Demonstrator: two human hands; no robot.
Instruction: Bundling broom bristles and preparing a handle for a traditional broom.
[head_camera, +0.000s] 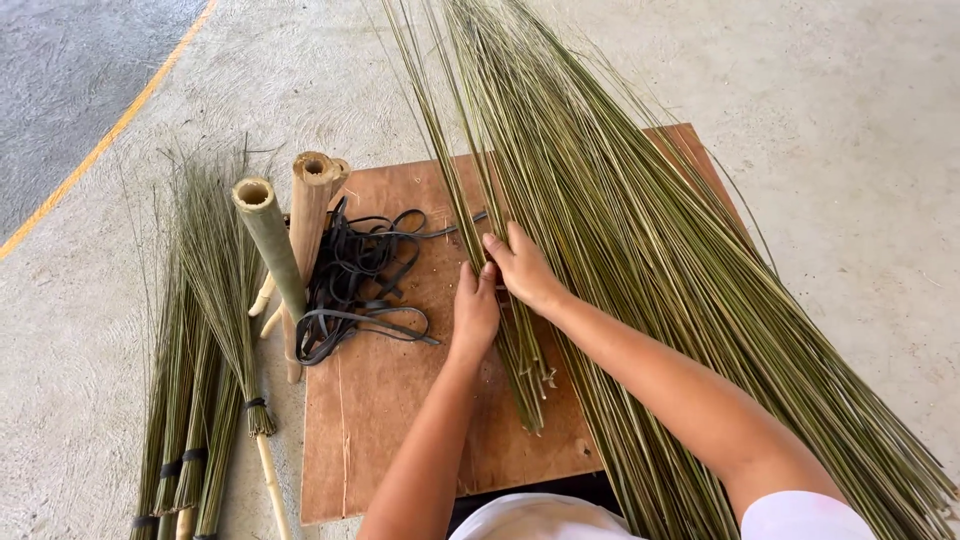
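An open-air broom-making workplace on a grey concrete floor (850, 150): long green palm-rib sticks (620, 230), cut bamboo handles (290, 230), black rubber ties (360, 280), finished stick brooms (210, 380), a brown plywood board (390, 420).

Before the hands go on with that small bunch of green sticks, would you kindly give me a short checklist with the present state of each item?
1. Left hand on the small bunch: ok, it grips it.
2. Right hand on the sticks: ok, fingers rest on them beside the left hand.
3. Bunch ends even: not ok, the cut ends look staggered.
4. Black straps within reach: ok, they lie tangled on the board, left of the hands.
5. Bamboo handles at hand: ok, at the board's left edge.
6. Bunch thick enough: cannot tell.
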